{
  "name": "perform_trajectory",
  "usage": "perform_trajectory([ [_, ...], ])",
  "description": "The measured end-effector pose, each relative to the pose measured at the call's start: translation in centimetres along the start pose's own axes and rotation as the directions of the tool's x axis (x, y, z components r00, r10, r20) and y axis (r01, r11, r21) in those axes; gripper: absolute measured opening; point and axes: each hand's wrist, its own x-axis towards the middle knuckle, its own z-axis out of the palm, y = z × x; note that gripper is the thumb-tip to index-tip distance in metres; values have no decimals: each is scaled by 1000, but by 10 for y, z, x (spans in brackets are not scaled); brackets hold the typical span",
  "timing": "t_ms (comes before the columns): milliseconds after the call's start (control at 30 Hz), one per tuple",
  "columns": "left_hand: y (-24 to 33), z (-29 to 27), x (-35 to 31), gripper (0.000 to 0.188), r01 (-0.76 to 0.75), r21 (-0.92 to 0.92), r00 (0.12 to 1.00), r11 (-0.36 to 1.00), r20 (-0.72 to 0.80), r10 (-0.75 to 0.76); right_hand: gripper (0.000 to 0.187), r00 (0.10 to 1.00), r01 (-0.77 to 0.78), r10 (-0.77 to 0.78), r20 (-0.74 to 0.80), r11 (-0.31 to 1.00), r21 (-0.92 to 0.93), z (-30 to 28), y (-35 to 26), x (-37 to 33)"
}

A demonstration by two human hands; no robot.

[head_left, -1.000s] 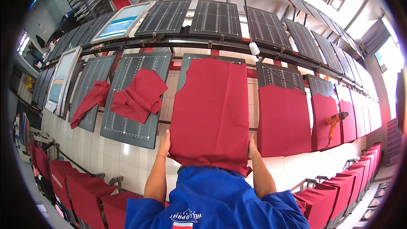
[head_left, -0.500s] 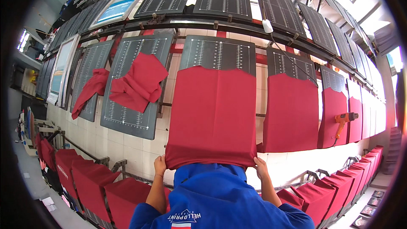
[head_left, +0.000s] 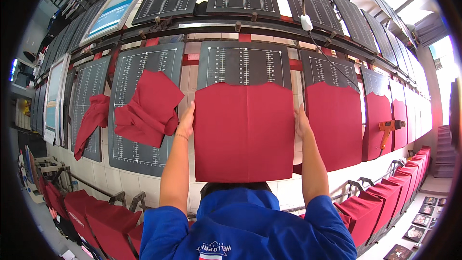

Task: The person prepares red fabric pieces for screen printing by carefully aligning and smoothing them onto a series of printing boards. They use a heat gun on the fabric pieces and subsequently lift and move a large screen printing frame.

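The maroon fabric panel (head_left: 244,135) lies smooth over a dark board (head_left: 245,65) in the middle of the scene, its far edge dipping slightly and leaving the board's far end bare, with white ruled markings in view there. A faint crease runs from far to near down its middle, and its near edge hangs straight, close to the person's blue shirt (head_left: 240,221).

The left hand (head_left: 186,121) is at the panel's left edge, fingers straight and pointing to the far side, clenched on nothing. The right hand (head_left: 301,123) mirrors it at the right edge, fingers also extended and unclenched; whether its fingertips touch the cloth is hard to tell from this angle.

To the left, a bunched maroon cloth (head_left: 149,108) rests on a marked board (head_left: 127,153), and farther left a smaller crumpled cloth (head_left: 92,120) lies on another board (head_left: 89,82). Just right of the right hand, a second maroon panel (head_left: 333,130) covers the near part of its board, with a dark cable (head_left: 332,60) running over the bare far part. Beyond it to the right, an orange heat gun (head_left: 386,127) lies on maroon cloth.
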Motion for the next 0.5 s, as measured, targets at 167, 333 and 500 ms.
perform_trajectory([
  [167,30,-4,36,26,-141,139,983,980,-95,155,64,999,8,-8,-43,1000,0,10,-33,36],
  [333,51,19,30,16,-292,398,920,870,-132,370,26,981,175,-185,-67,975,-134,-8,-47,39],
  [500,70,23,37,17,-291,543,889,788,-150,432,15,953,282,-290,-91,955,-97,14,-65,34],
])
